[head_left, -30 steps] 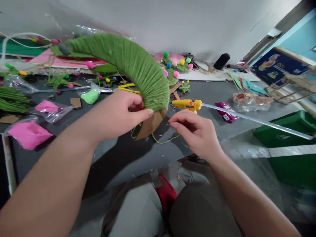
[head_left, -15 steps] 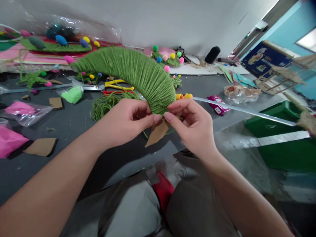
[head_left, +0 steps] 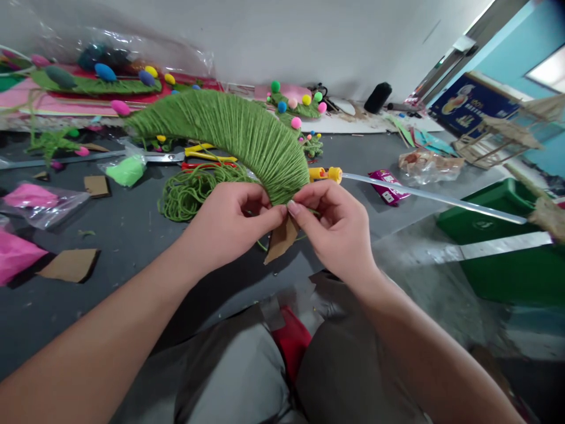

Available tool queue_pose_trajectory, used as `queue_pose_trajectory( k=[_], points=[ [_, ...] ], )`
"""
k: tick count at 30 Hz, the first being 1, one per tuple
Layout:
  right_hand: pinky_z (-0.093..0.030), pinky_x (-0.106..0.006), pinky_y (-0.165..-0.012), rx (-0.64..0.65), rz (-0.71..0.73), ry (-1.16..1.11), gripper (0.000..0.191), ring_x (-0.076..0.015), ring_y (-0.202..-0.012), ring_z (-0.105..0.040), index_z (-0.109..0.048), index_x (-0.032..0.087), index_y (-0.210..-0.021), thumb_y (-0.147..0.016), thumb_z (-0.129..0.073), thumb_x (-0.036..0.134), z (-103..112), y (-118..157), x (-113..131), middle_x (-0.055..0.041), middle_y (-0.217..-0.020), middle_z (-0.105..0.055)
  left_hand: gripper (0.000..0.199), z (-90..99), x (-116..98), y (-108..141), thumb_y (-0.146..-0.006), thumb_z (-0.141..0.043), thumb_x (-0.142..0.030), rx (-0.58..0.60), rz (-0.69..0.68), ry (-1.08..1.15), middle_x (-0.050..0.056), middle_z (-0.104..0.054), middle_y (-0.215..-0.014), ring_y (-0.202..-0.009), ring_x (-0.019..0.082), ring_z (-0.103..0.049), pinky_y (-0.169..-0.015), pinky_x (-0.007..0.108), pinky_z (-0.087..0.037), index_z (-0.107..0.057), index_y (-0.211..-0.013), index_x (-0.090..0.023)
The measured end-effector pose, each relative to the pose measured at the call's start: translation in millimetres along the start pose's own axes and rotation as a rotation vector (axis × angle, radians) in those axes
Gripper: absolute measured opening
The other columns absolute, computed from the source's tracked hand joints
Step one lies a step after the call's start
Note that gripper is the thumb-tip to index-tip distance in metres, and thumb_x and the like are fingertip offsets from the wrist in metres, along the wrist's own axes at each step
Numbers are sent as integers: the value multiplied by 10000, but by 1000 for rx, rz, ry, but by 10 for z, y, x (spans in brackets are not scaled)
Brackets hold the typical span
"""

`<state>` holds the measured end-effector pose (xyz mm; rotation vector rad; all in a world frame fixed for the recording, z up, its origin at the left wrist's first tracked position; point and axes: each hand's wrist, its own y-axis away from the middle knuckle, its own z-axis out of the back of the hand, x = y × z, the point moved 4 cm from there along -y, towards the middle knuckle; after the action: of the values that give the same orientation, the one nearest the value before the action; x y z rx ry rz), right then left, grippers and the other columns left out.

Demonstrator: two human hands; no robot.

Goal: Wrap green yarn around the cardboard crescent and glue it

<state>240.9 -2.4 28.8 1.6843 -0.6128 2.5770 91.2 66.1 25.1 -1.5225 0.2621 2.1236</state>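
A curved cardboard crescent wrapped in green yarn [head_left: 229, 126] arches above my hands, its bare cardboard end [head_left: 281, 238] pointing down between them. My left hand [head_left: 236, 221] pinches the lower wrapped end from the left. On the other side, my right hand [head_left: 338, 227] has thumb and forefinger closed at the edge of the winding, close to my left thumb. A loose heap of green yarn [head_left: 188, 191] lies on the table behind my left hand, and a strand hangs below the fingers.
Yellow- and red-handled scissors [head_left: 212, 154] lie behind the yarn. Cardboard scraps [head_left: 73, 265] and bagged pink clay [head_left: 33, 197] are at left. Right of my hands are a yellow glue gun [head_left: 325, 174], a purple packet [head_left: 388, 187] and a green bin [head_left: 494, 221]. Pompom-decorated pieces [head_left: 99, 85] stand along the back.
The wrapped crescent and both hands have shifted slightly left, and the crescent's upper part sits a little lower. The bare cardboard end has tilted slightly. Both hands keep their pinch.
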Motion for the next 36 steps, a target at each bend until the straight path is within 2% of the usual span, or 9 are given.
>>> queue_pose_trajectory(
  k=[4,8,13,18,21,25,32,34,36],
  points=[
    [-520,-307,-668,0,-7,-6,92,-154,-760,-606,-591,239,-926,-888,-667,275,-25,0,0,-13,-865,-632,305,16,-35,7,-768,-711,-260,-78,-32,-55,-41,-448,-468,-472,92,-349,-466,254,-241,-558,-516,-182],
    [-515,-308,-664,-22,2,29,117,-154,-749,-594,-597,239,-940,-877,-686,283,23,-11,-4,-14,-874,-640,284,30,-26,10,-749,-720,-246,-95,-25,-19,-34,-477,-492,-484,95,-374,-468,248,-261,-568,-520,-178],
    [-497,-303,-666,-80,56,66,93,-149,-767,-593,-628,222,-933,-876,-690,262,135,-27,1,-25,-913,-653,184,31,38,2,-783,-719,-314,-65,2,81,-6,-589,-617,-579,119,-483,-519,233,-354,-693,-686,-160],
    [-428,-268,-569,-127,94,78,59,-107,-651,-517,-667,196,-910,-863,-696,218,196,-37,-2,-5,-817,-644,161,44,39,-17,-809,-693,-291,11,38,66,1,-635,-715,-639,110,-497,-597,235,-408,-711,-798,-131],
    [-400,-245,-533,-141,87,54,37,-87,-605,-472,-673,185,-879,-863,-696,208,220,-50,-1,11,-746,-614,156,56,19,-18,-809,-679,-264,27,58,104,-1,-631,-707,-656,108,-504,-615,235,-420,-667,-723,-134],
    [-427,-228,-547,-143,68,-7,39,-80,-612,-496,-669,183,-866,-863,-701,206,253,-66,19,17,-751,-624,214,50,53,-16,-779,-718,-280,8,87,189,-7,-618,-664,-625,108,-510,-586,236,-415,-625,-631,-156],
    [-460,-223,-598,-132,35,-112,83,-77,-634,-518,-669,187,-878,-876,-708,260,298,-63,27,10,-790,-643,261,-11,132,-9,-763,-752,-233,52,109,512,-32,-582,-597,-574,85,-500,-549,218,-397,-582,-576,-169],
    [-467,-233,-606,-125,9,-165,104,-87,-649,-533,-666,193,-896,-880,-706,288,298,-64,-12,0,-815,-645,262,-25,115,2,-748,-754,-238,69,143,544,-30,-573,-594,-565,86,-502,-542,222,-405,-575,-570,-169],
    [-478,-244,-620,-110,-21,-249,121,-99,-676,-551,-660,202,-915,-884,-702,312,287,-67,-58,-10,-848,-648,256,-17,86,14,-716,-759,-256,30,168,506,-19,-557,-577,-551,105,-518,-529,242,-426,-575,-559,-174]
  ],
)
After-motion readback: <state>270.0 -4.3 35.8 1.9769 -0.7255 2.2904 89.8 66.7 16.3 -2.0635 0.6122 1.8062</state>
